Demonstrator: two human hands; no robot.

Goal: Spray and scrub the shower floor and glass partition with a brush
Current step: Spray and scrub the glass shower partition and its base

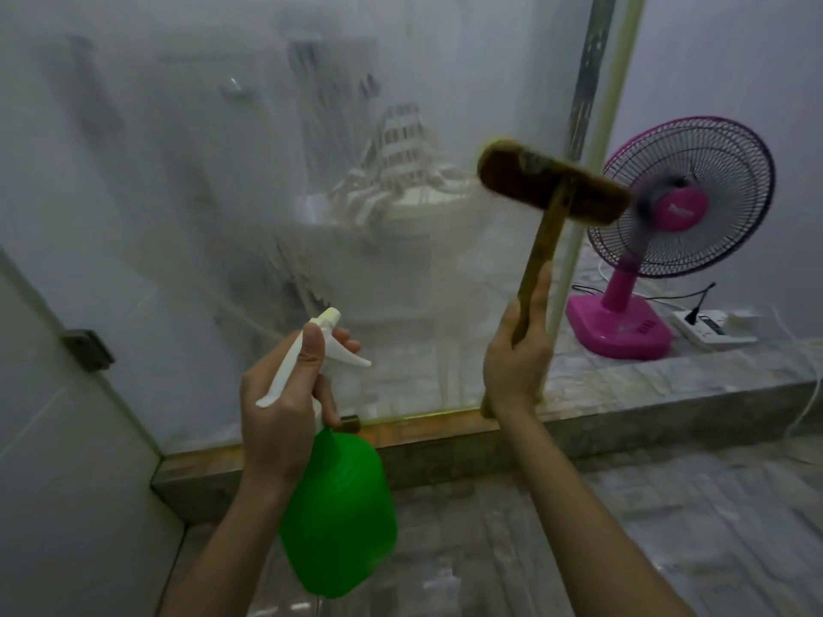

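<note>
My left hand (285, 398) grips the white trigger head of a green spray bottle (343, 509), with fingers curled round the trigger and the nozzle aimed at the glass. My right hand (519, 362) holds the wooden handle of a brown scrub brush (550, 184). The brush head is raised against the right part of the frosted, wet glass partition (222, 193), close to its metal edge post (592, 126). The tiled shower floor (668, 518) lies below my arms.
A pink electric fan (681, 202) stands on a raised stone ledge (623, 407) beyond the glass edge, with a white power strip (708, 327) and cables beside it. A white tiled wall with a metal hinge (87, 349) is on the left. Blurred objects show behind the glass.
</note>
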